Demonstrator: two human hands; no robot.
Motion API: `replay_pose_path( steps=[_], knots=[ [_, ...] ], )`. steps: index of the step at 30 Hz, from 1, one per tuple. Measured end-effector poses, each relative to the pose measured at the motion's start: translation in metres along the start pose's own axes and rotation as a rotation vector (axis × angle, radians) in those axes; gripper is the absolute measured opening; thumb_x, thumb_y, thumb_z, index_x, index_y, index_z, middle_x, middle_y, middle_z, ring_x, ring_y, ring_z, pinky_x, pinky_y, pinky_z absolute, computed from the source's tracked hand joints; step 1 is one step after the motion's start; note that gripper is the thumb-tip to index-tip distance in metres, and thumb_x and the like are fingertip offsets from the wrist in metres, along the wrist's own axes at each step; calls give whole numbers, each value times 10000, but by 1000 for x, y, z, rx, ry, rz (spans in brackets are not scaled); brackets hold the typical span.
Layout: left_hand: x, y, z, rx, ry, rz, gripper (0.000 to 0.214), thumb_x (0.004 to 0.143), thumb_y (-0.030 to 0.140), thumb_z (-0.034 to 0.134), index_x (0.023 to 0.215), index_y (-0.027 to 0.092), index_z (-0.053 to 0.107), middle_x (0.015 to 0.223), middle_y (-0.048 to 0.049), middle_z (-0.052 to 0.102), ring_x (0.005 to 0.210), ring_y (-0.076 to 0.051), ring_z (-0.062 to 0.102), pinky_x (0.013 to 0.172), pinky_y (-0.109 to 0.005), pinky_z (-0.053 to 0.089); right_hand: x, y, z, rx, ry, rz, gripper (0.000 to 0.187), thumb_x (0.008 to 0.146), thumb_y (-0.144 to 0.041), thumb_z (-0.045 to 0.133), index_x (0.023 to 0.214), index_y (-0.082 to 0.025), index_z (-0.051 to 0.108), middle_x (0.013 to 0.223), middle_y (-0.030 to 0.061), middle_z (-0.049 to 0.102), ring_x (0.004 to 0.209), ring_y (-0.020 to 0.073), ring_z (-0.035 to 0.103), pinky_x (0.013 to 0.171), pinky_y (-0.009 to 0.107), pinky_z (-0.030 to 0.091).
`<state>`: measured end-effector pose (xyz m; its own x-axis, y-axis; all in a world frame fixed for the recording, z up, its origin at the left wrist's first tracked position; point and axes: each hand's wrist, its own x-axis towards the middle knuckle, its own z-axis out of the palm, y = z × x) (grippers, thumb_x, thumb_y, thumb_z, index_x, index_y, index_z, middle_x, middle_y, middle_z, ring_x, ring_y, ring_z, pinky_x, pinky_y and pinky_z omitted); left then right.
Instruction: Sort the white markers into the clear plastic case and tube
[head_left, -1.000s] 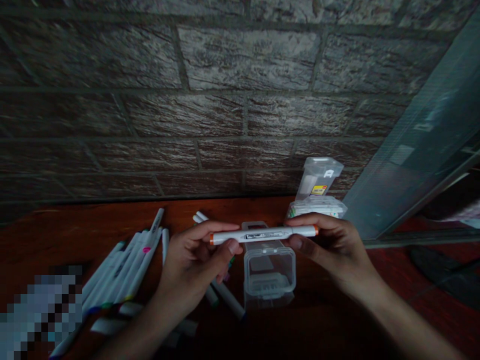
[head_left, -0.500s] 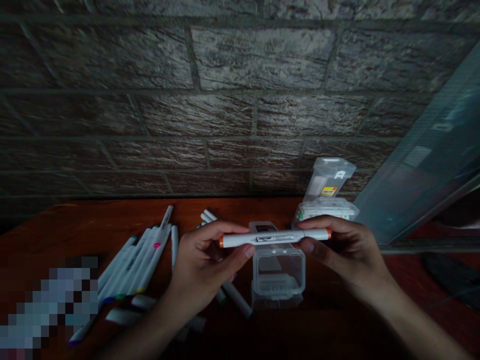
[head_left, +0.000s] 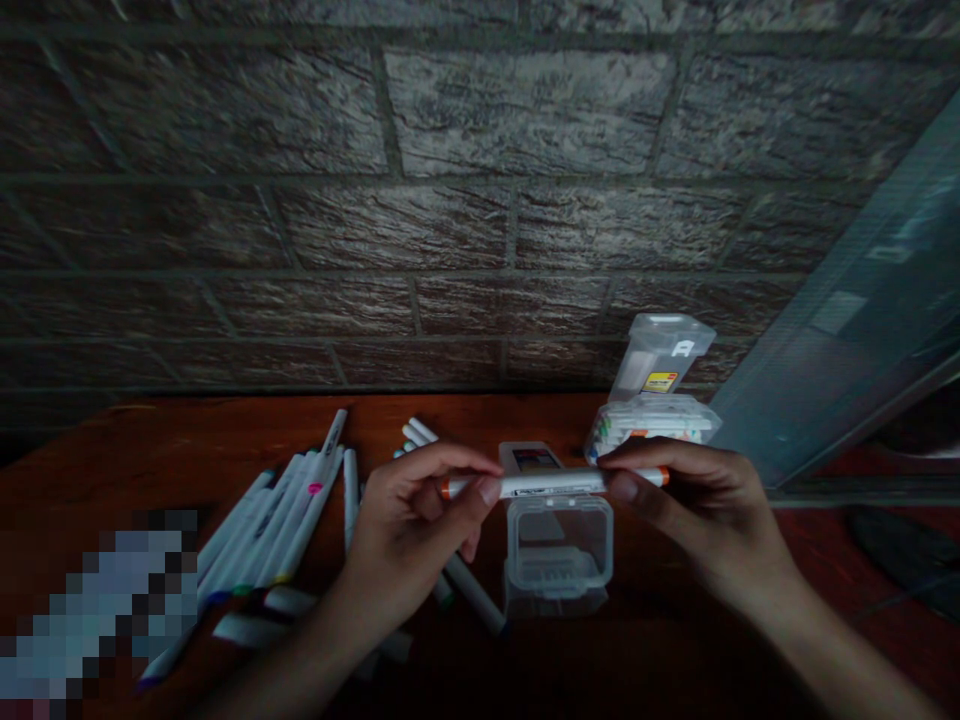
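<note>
A white marker (head_left: pixel 555 484) with orange ends is held level between my two hands. My left hand (head_left: pixel 420 520) pinches it near its left end with thumb and fingertips. Close to the other end, my right hand (head_left: pixel 682 500) grips it the same way. Just below the marker stands a clear plastic case (head_left: pixel 559 550), its lid (head_left: pixel 525 456) tipped back behind it and partly covered by the marker. To the left of my left hand lie several white markers (head_left: pixel 281 520) with coloured ends. A few more markers (head_left: pixel 476 595) lie partly hidden under that hand.
At the back right, a clear box (head_left: pixel 652 420) holds markers, with an upright clear container (head_left: pixel 660 360) behind it. A brick wall (head_left: pixel 450 230) rises behind the wooden table (head_left: pixel 187 425). A greyish frame (head_left: pixel 832 300) slants along the right. The lower left corner is pixelated.
The marker has rolled slightly between my fingers, so its printed label now faces lower. Both hands stay in nearly the same place.
</note>
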<state>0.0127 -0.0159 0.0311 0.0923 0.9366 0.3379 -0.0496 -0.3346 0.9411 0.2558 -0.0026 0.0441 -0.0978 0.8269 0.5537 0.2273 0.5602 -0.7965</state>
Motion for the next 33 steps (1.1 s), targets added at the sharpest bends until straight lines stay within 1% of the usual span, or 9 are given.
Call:
replay_pose_path(
  steps=[4, 10, 15, 23, 28, 33],
  knots=[
    [0, -1, 0, -3, -12, -15, 102, 917, 257, 700, 851, 201, 755, 510, 47, 614, 400, -77, 556, 419, -178, 424, 0, -1, 0, -8, -1, 4, 105, 803, -206, 813, 810, -308, 837, 707, -13, 800, 593, 145, 704, 564, 205, 550],
    [-1, 2, 0, 7, -9, -32, 96, 894, 249, 714, 831, 185, 748, 512, 41, 615, 395, -82, 545, 409, -181, 412, 1, -3, 1, -13, -8, 29, 14, 810, -267, 830, 822, -267, 822, 699, 13, 784, 593, 166, 694, 537, 225, 534],
    [-2, 3, 0, 21, -2, -35, 88, 879, 238, 720, 817, 185, 750, 515, 37, 620, 400, -87, 547, 408, -186, 405, 0, -2, 0, -18, -18, 39, 146, 850, -348, 798, 759, -234, 787, 639, 15, 727, 543, 151, 622, 503, 228, 493],
    [-1, 1, 0, 31, -6, -42, 128, 903, 270, 695, 825, 181, 745, 490, 39, 605, 410, -101, 557, 432, -208, 427, 0, -3, 1, -30, -30, 28, 113, 839, -261, 778, 732, -224, 771, 635, 13, 717, 538, 143, 595, 502, 234, 471],
    [0, 0, 0, 52, -4, -40, 142, 925, 291, 682, 847, 186, 736, 483, 49, 600, 399, -95, 550, 423, -201, 431, 0, -3, 1, -14, -12, 21, 83, 831, -223, 777, 750, -238, 788, 627, 0, 724, 539, 137, 604, 513, 228, 486],
    [0, 1, 0, 90, -2, -26, 120, 906, 275, 698, 841, 183, 740, 499, 42, 614, 395, -97, 556, 411, -201, 426, 0, -2, 2, -15, -6, 19, 75, 807, -204, 788, 748, -248, 799, 624, -2, 733, 527, 142, 611, 504, 236, 493]
  ],
)
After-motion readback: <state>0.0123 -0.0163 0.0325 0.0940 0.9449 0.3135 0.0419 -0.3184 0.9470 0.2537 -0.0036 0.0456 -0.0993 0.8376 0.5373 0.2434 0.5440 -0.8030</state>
